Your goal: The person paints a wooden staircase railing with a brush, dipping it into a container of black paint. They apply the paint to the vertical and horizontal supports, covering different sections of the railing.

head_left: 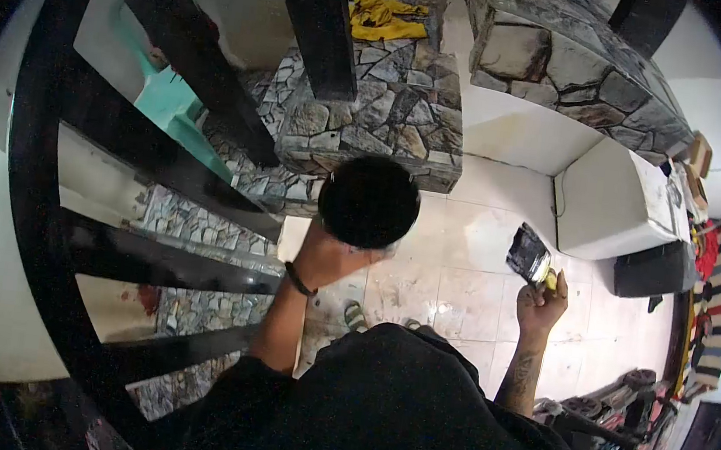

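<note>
A round container with a black inside (369,201) is held up in front of my chest by my left hand (326,261), which is wrapped round its lower left side. My right hand (543,306), out to the right over the tiled floor, grips a wide paintbrush (529,253) by its yellowish handle. The bristles look black and point up and to the left. Brush and container are well apart. Black railing bars (159,134) stand to the left of my left hand.
Stone-patterned steps (371,125) lie ahead, with a yellow cloth (386,19) on them. A green plastic object (167,104) is behind the bars. At the right are a white appliance (617,204), a dark box (654,270) and wheeled equipment (609,414).
</note>
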Demonstrator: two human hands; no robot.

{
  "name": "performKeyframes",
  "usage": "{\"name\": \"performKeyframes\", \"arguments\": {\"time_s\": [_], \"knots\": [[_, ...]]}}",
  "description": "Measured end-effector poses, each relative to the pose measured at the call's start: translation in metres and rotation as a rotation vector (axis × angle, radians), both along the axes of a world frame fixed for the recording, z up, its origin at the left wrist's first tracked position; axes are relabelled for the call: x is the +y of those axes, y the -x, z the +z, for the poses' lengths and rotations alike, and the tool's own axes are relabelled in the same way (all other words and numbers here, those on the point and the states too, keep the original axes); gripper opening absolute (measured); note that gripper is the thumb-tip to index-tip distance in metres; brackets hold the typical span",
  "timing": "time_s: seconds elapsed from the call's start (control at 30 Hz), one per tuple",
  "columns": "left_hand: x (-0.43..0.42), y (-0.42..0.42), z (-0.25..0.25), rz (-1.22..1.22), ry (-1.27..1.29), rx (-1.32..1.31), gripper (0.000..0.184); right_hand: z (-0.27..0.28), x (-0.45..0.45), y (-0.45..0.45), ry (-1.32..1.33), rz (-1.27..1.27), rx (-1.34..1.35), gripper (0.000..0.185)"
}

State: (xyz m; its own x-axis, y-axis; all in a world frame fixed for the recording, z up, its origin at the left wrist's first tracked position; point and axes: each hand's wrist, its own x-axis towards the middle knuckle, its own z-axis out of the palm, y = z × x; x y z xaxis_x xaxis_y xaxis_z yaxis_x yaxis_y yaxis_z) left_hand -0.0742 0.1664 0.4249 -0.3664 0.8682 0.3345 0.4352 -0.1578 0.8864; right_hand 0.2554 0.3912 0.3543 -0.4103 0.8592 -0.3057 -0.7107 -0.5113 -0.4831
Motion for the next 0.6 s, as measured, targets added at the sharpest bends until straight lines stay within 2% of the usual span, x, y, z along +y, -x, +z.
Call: {"name": "performKeyframes", "arguments": {"time_s": [0.03,0.07,0.1,0.17,0.23,0.3,0.43,0.47,0.57,0.6], "knots": [[0.006,0.013,0.02,0.029,-0.056,0.282,0.043,-0.005,-0.005,-0.004,0.002,-0.039,0.018,0.029],[0.016,0.025,0.035,0.034,-0.071,0.296,0.044,-0.013,-0.011,-0.009,0.004,-0.076,0.035,0.029],[0.029,0.031,0.042,0.068,-0.083,0.131,0.044,-0.018,-0.019,-0.014,0.013,-0.112,0.046,0.029],[0.065,0.055,0.043,0.053,-0.103,0.176,0.053,-0.017,-0.039,-0.018,0.005,-0.15,0.033,0.03],[0.102,0.072,0.032,0.158,-0.127,0.135,0.067,-0.026,-0.05,-0.022,0.009,-0.183,0.082,0.03],[0.132,0.082,0.037,0.196,-0.027,0.097,0.076,-0.035,-0.056,-0.023,-0.005,-0.183,0.15,0.031],[0.191,0.104,0.038,0.159,-0.068,0.078,0.085,-0.036,-0.06,-0.022,0.014,-0.248,0.12,0.035],[0.212,0.117,0.026,0.19,0.037,0.043,0.087,-0.035,-0.058,-0.023,0.01,-0.251,0.115,0.035],[0.238,0.123,0.027,0.336,-0.053,0.141,0.089,-0.041,-0.046,-0.026,0.0,-0.273,0.085,0.034],[0.24,0.13,0.031,0.199,0.016,0.082,0.121,-0.044,-0.041,-0.028,-0.011,-0.262,0.09,0.034]]}}
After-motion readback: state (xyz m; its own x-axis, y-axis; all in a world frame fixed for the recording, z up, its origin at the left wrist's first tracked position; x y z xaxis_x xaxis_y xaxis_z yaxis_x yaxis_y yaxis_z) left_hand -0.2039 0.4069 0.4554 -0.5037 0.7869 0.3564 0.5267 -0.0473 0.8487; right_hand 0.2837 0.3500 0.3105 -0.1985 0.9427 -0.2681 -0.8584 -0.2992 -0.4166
